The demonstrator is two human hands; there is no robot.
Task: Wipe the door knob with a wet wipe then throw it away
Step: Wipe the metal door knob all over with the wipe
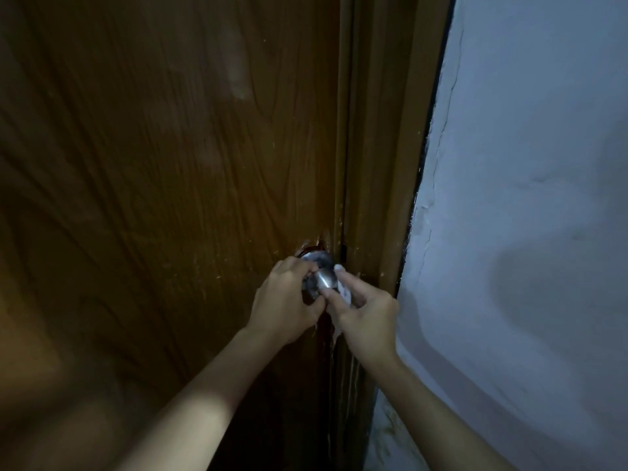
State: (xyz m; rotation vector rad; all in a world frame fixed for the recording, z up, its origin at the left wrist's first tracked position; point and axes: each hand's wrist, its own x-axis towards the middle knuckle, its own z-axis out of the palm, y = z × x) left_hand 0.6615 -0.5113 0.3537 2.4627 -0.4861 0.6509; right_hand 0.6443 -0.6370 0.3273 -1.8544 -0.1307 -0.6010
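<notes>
A round silver door knob (pixel 324 278) sticks out of a brown wooden door (pixel 170 198) near its right edge. My left hand (pixel 285 300) grips the knob from the left, fingers curled around it. My right hand (pixel 365 309) holds a white wet wipe (pixel 343 290) pressed against the knob's right side, thumb on the knob's front. Part of the wipe hangs below between my two hands.
The brown door frame (pixel 380 164) runs down just right of the knob. A pale, cracked wall (pixel 526 198) fills the right side. The scene is dim.
</notes>
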